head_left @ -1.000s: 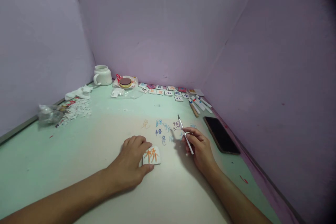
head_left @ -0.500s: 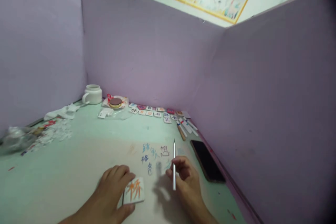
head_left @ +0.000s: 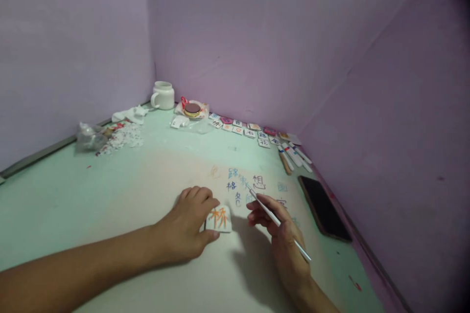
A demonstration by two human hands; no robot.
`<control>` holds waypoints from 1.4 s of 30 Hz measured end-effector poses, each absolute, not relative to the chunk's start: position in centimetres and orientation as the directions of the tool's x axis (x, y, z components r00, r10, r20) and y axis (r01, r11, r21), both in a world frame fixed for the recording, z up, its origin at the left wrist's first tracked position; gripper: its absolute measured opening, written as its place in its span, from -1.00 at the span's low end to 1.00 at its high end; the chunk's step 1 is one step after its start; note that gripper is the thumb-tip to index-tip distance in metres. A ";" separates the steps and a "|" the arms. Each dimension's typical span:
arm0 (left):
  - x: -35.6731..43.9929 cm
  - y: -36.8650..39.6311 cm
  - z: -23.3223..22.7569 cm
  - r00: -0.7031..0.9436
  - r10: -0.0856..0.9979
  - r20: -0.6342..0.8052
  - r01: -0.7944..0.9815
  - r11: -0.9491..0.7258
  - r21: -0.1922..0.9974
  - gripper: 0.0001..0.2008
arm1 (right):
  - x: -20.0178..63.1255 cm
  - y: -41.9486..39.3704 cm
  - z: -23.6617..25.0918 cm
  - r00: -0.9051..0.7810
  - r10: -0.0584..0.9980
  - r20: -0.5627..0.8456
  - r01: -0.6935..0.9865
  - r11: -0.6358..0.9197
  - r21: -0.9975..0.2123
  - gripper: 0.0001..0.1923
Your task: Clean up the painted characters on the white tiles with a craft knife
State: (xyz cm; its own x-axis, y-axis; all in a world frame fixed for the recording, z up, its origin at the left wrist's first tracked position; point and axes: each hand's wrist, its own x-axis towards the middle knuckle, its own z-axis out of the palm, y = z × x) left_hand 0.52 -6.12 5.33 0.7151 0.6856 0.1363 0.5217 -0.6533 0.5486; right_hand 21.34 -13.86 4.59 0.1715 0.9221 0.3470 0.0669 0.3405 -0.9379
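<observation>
From the head camera, the left hand (head_left: 187, 230) lies on the pale green surface (head_left: 73, 205), its grip pinched on a small white tile (head_left: 219, 218) that bears an orange character; thumb on the near edge, fingers curled over the far edge. The tile lies near the middle of the surface, close to the person.

Just right of it, the right hand (head_left: 282, 239) has its grip pressed together around a thin white pen (head_left: 275, 220). The pen slants, its tip pointing far and left, close above or on the surface beside the coloured characters (head_left: 242, 186) written there; I cannot tell whether the tip touches.

Farther right, near the purple wall (head_left: 385, 107), a dark phone (head_left: 323, 208) lies flat. Beyond it a few markers (head_left: 293, 155) lie side by side, and a row of small tiles (head_left: 249, 129) runs along the foot of the far wall. In the far corner stands a white mug (head_left: 163, 95), with a round brown-topped tin (head_left: 191, 109) on a plastic wrapper just right of it. At far left lie crumpled white tissue (head_left: 130, 114), scattered paper bits (head_left: 123, 137) and a clear plastic bag (head_left: 88, 136).
</observation>
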 end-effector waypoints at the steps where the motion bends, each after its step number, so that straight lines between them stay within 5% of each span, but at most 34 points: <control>1: 0.5 -6.1 5.3 0.716 0.684 0.139 0.519 -0.655 0.549 -0.64 | 21.1 -14.0 4.6 0.166 0.930 0.327 0.104 0.314 -0.944 -0.52; 5: 0.4 -6.2 5.0 0.720 0.677 0.150 0.512 -0.665 0.543 -0.65 | 20.1 -14.6 4.7 0.294 0.929 0.227 0.265 0.149 -0.953 -0.78; 10: 0.4 -6.1 4.9 0.727 0.668 0.159 0.503 -0.676 0.539 -0.66 | 19.4 -14.7 4.9 0.428 0.883 0.194 0.197 0.118 -0.973 -0.65; 16: 0.3 -6.0 5.0 0.732 0.663 0.158 0.505 -0.683 0.528 -0.67 | 20.3 -14.4 4.5 0.320 0.893 0.317 0.243 0.246 -0.938 -0.61; 24: 0.5 -6.0 5.1 0.738 0.653 0.171 0.496 -0.697 0.518 -0.69 | 20.2 -14.1 4.4 0.291 0.889 0.352 0.308 0.261 -0.915 -0.89; 42: 0.4 -6.1 5.3 0.732 0.664 0.153 0.521 -0.690 0.502 -0.68 | 21.3 -14.3 4.0 0.141 0.905 0.401 0.515 0.279 -0.811 -0.87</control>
